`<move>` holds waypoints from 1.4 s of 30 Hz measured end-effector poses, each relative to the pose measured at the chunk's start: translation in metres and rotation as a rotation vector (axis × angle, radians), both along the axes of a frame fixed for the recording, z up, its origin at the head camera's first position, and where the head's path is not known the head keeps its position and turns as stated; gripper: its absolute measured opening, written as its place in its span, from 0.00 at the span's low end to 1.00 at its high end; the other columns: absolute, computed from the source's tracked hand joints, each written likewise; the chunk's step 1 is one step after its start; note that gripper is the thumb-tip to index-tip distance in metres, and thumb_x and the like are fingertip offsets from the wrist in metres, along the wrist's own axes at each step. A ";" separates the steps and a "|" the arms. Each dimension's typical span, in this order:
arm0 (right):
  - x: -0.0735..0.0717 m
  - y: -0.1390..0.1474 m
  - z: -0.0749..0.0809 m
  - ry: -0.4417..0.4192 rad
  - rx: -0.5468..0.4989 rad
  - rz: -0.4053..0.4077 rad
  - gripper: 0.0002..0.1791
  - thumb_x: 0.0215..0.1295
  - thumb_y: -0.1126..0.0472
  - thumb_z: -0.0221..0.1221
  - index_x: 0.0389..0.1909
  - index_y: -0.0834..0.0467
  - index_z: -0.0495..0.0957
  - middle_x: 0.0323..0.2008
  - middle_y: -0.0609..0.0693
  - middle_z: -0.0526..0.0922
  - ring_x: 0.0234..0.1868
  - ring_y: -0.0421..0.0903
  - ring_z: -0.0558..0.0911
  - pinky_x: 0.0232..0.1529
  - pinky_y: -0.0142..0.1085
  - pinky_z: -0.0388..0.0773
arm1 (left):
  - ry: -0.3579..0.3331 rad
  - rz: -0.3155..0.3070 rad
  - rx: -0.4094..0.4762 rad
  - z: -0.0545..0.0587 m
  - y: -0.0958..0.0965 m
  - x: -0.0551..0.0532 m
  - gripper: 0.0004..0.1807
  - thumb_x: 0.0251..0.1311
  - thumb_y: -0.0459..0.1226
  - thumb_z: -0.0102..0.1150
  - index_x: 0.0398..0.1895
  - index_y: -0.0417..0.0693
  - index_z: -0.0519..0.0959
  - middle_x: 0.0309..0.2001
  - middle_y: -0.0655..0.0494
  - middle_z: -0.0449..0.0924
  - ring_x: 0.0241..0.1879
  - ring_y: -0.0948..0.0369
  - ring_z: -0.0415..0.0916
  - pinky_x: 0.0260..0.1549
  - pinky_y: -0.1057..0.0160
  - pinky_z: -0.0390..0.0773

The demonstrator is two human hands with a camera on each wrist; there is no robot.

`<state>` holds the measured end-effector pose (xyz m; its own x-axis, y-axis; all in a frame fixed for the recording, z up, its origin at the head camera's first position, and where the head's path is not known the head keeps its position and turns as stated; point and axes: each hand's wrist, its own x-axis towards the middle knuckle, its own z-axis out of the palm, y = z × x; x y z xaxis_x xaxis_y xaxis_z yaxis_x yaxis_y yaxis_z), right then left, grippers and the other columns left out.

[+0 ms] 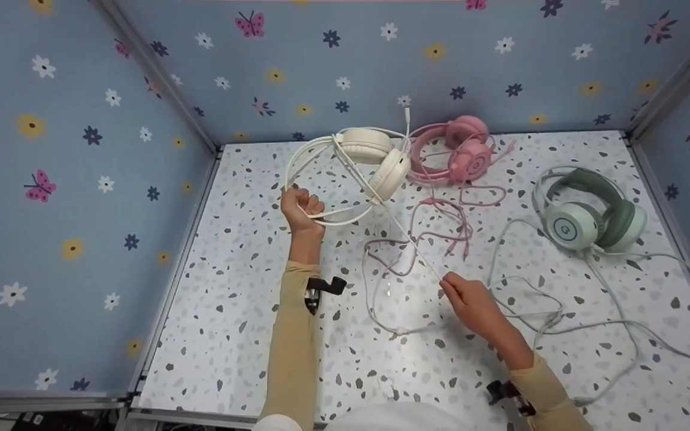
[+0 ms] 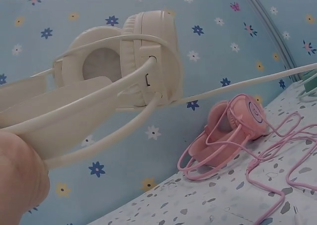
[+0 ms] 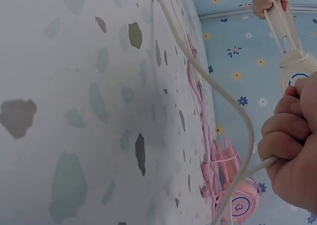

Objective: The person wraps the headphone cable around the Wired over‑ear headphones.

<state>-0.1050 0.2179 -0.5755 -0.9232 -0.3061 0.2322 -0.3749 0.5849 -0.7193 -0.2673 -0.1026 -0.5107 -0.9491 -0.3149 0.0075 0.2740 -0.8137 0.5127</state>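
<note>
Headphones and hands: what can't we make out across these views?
Left wrist: far end of white headband, cut off by left edge.
Left wrist: most of green headphones, cut off by right edge.
Right wrist: white cable inside right hand, hidden by curled fingers.
Head: logo on pink headphones, too small to read.

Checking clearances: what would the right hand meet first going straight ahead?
Likely the cream plastic over-ear headphones, if the right hand clears the thin pink cable lying before them; depth is unclear.
</note>
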 end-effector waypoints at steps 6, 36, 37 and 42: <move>0.001 0.000 0.015 0.049 0.140 -0.006 0.11 0.74 0.58 0.51 0.28 0.50 0.70 0.13 0.37 0.58 0.14 0.35 0.57 0.17 0.32 0.59 | -0.003 0.017 -0.015 0.000 0.000 0.001 0.12 0.54 0.26 0.39 0.20 0.52 0.58 0.13 0.62 0.48 0.08 0.68 0.47 0.05 0.73 0.53; -0.099 0.018 0.200 0.997 0.564 0.373 0.07 0.65 0.64 0.59 0.28 0.60 0.74 0.16 0.52 0.70 0.12 0.43 0.63 0.09 0.33 0.60 | -0.037 -0.135 -0.572 -0.011 0.023 0.023 0.06 0.54 0.27 0.45 0.31 0.46 0.64 0.13 0.61 0.54 0.10 0.68 0.50 0.08 0.72 0.54; -0.106 0.017 0.203 1.041 0.549 0.378 0.12 0.66 0.58 0.59 0.26 0.61 0.73 0.17 0.52 0.70 0.13 0.44 0.64 0.09 0.34 0.61 | -0.024 -0.161 -0.591 -0.010 0.025 0.024 0.06 0.54 0.28 0.45 0.32 0.46 0.64 0.13 0.61 0.54 0.10 0.68 0.50 0.08 0.71 0.54; -0.136 0.011 0.217 1.181 0.535 0.405 0.31 0.67 0.37 0.50 0.17 0.60 0.68 0.16 0.51 0.70 0.16 0.48 0.70 0.11 0.38 0.68 | 0.107 -0.315 -0.664 -0.006 0.029 0.025 0.08 0.52 0.28 0.45 0.36 0.44 0.66 0.12 0.60 0.55 0.09 0.67 0.48 0.08 0.70 0.52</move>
